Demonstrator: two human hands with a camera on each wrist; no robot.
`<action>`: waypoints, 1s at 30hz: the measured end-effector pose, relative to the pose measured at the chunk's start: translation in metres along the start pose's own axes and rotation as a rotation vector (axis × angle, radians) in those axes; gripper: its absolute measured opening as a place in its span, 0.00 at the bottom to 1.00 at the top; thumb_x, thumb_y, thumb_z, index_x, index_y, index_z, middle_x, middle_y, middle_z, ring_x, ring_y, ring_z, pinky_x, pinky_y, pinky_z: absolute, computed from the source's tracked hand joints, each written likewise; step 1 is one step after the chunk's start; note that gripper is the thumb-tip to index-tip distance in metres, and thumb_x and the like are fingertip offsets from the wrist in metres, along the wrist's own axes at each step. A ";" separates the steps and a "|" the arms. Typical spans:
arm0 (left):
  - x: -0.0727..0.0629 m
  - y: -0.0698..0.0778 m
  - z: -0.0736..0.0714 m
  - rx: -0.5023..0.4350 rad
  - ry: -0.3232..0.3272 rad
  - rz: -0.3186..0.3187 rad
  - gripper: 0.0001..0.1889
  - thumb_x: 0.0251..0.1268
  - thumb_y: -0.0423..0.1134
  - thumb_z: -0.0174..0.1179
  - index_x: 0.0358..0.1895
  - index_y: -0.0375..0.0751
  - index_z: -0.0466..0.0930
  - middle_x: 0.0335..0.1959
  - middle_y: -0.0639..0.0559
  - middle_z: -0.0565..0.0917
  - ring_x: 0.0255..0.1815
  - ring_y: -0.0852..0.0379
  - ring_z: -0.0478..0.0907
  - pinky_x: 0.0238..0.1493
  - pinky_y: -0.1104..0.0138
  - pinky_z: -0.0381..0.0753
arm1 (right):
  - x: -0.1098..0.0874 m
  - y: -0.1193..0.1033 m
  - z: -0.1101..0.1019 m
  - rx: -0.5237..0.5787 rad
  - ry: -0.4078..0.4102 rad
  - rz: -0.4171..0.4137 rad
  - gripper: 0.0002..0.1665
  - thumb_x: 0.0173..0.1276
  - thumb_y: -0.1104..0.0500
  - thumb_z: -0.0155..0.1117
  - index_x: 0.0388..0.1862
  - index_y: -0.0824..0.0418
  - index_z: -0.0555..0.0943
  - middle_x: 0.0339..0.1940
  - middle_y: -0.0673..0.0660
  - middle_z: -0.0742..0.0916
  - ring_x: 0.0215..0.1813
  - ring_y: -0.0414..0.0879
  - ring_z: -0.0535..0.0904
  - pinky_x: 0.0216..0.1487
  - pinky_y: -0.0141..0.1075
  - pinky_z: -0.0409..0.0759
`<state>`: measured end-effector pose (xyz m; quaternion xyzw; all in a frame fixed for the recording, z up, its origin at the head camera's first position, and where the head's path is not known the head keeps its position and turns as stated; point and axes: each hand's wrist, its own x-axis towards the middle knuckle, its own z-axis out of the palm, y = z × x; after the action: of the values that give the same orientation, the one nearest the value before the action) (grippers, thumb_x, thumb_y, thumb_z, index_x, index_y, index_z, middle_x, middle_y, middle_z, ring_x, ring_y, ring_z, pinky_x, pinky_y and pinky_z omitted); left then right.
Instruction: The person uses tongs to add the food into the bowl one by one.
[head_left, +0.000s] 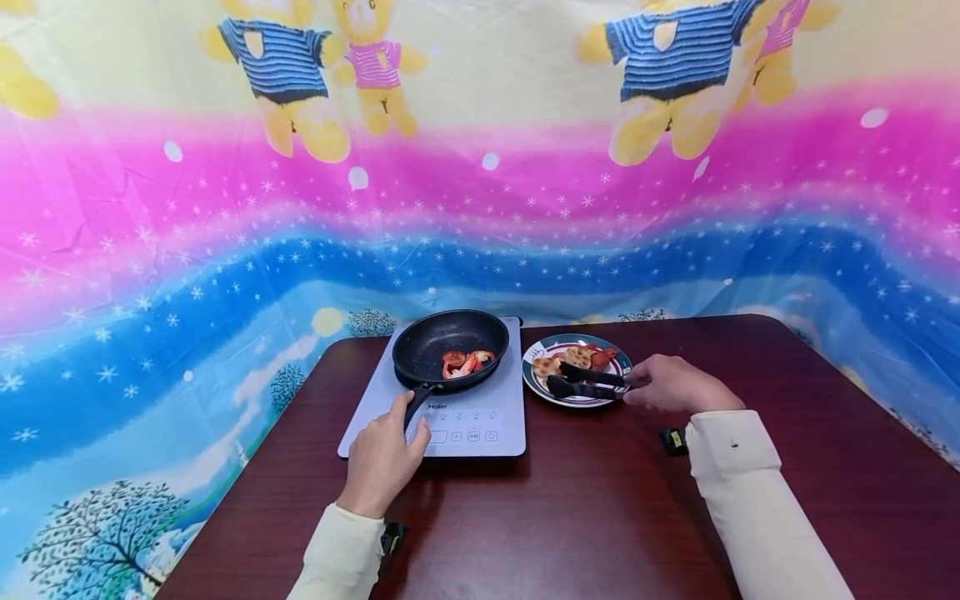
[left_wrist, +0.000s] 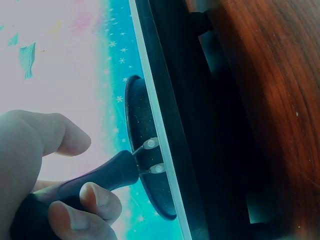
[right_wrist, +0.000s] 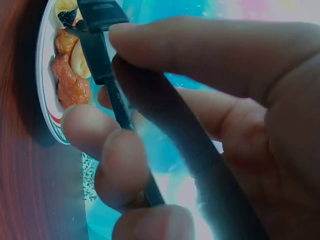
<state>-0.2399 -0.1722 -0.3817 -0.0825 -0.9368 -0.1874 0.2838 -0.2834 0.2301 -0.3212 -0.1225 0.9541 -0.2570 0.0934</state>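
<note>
Head, pan: the frying pan sits on the white cooktop, left on the counter; the left hand grips its handle.
Head, tongs: the right hand holds the black tongs over the plate, right of the cooktop.
Left wrist, handle: fingers curl around it; the pan is probably stiff, heavier, best held here.
Right wrist, tongs: pinched by thumb and fingers; likely light, springy, best squeezed midway; the glossy meat looks soft, slippery.
</note>
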 end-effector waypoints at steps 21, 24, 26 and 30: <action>0.000 0.000 0.000 -0.009 -0.006 -0.003 0.24 0.61 0.44 0.63 0.60 0.42 0.76 0.13 0.54 0.73 0.12 0.60 0.65 0.14 0.65 0.63 | 0.017 -0.013 0.026 -0.045 -0.041 0.078 0.20 0.70 0.48 0.59 0.45 0.65 0.82 0.20 0.56 0.82 0.22 0.45 0.76 0.27 0.39 0.74; 0.000 0.000 0.000 -0.005 -0.002 0.000 0.24 0.61 0.44 0.62 0.60 0.42 0.76 0.13 0.54 0.73 0.12 0.60 0.65 0.14 0.65 0.63 | 0.018 -0.013 0.027 -0.059 -0.037 0.068 0.19 0.70 0.49 0.59 0.45 0.64 0.82 0.18 0.56 0.81 0.20 0.45 0.76 0.28 0.39 0.74; 0.000 0.000 0.000 -0.001 -0.001 0.001 0.24 0.61 0.44 0.62 0.60 0.42 0.76 0.12 0.54 0.73 0.12 0.61 0.65 0.14 0.66 0.63 | 0.019 -0.013 0.027 -0.068 -0.023 0.066 0.19 0.70 0.49 0.59 0.45 0.64 0.82 0.17 0.55 0.81 0.20 0.45 0.75 0.28 0.39 0.73; -0.001 0.001 -0.001 -0.002 -0.012 -0.005 0.24 0.62 0.44 0.62 0.60 0.42 0.76 0.11 0.56 0.70 0.11 0.60 0.63 0.13 0.65 0.62 | 0.019 -0.013 0.025 -0.075 0.007 0.069 0.19 0.70 0.49 0.60 0.47 0.63 0.83 0.15 0.55 0.80 0.19 0.45 0.75 0.28 0.38 0.71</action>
<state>-0.2387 -0.1717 -0.3813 -0.0818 -0.9385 -0.1884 0.2774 -0.2933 0.2023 -0.3381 -0.0921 0.9670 -0.2181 0.0942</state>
